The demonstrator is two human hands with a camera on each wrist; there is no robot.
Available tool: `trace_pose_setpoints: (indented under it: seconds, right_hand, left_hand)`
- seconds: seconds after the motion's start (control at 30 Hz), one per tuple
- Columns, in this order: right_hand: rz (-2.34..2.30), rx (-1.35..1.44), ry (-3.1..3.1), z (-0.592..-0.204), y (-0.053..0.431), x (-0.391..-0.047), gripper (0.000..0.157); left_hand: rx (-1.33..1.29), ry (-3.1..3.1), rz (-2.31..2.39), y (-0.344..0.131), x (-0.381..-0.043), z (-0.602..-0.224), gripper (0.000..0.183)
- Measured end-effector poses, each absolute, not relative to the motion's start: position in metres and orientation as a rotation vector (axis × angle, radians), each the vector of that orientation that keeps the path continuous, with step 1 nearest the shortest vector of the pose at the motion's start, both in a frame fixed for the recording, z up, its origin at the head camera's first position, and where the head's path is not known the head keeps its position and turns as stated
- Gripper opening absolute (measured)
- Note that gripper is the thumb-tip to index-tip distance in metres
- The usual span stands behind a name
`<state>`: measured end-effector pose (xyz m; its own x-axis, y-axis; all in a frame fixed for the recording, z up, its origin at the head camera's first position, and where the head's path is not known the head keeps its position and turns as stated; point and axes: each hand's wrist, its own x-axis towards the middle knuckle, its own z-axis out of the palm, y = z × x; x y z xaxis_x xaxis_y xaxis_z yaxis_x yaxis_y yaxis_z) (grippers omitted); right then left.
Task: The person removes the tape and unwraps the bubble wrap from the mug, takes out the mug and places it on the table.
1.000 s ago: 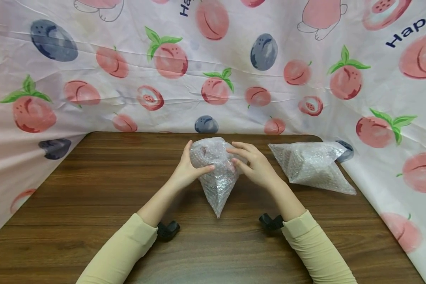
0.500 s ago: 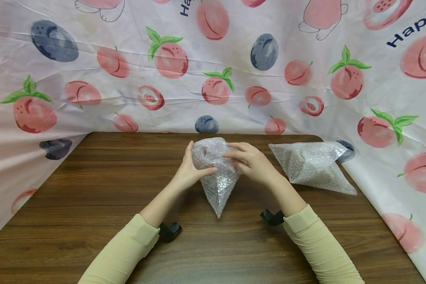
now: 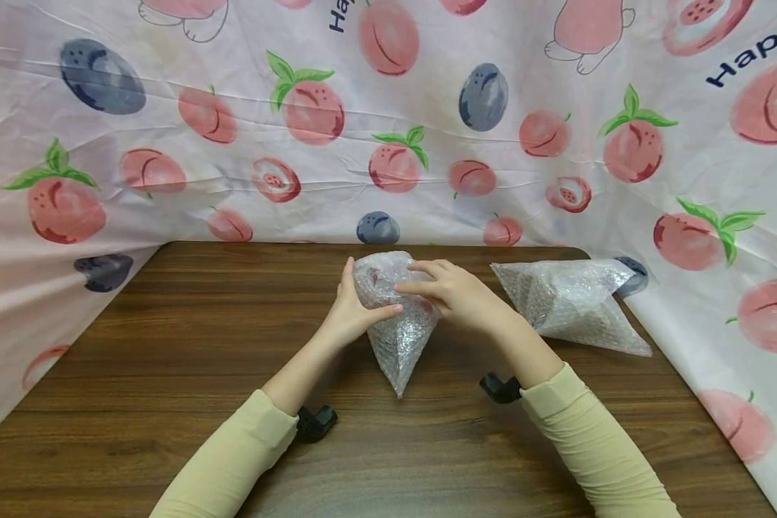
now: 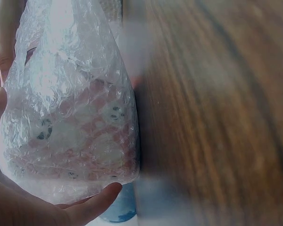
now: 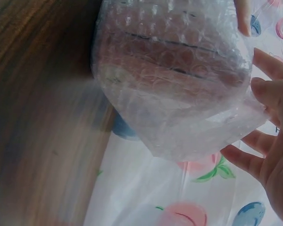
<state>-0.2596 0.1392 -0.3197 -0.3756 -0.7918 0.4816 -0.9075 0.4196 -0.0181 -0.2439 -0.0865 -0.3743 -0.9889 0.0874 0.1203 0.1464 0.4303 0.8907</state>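
Note:
A package in bubble wrap stands on the wooden table, its wrap running to a point at the front. Through the layers in the left wrist view, a pink item with pale shapes and dark spots shows. My left hand grips the package's left side, thumb across the front and fingers upright along the far side. At the right side, my right hand lays its fingers over the top of the wrap. The right wrist view has that hand holding a loose flap of the wrap at its edge.
Another bubble-wrapped package lies at the right edge of the wooden table. A fruit-print cloth hangs behind and along both sides. Black wrist devices sit below both forearms.
My right hand has moved left, its fingers sliding further over the top and folding the right-hand wrap inward. The left hand keeps its grip and shifts slightly right.

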Motion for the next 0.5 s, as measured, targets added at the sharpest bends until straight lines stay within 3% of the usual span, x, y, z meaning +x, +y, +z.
trace_pose_setpoints:
  seconds: [0.27, 0.5]
  right_hand:
    - [0.309, 1.417, -2.358, -0.3150, 0.1360, -0.2590, 0.036]
    - [0.412, 1.428, -2.366, -0.3147, 0.1366, -0.2597, 0.029]
  left_hand:
    - [-0.231, -2.608, -1.623, -0.0872, -0.2436, -0.3766, 0.124]
    - [-0.245, -2.600, -1.633, -0.0872, -0.2444, -0.3781, 0.124]
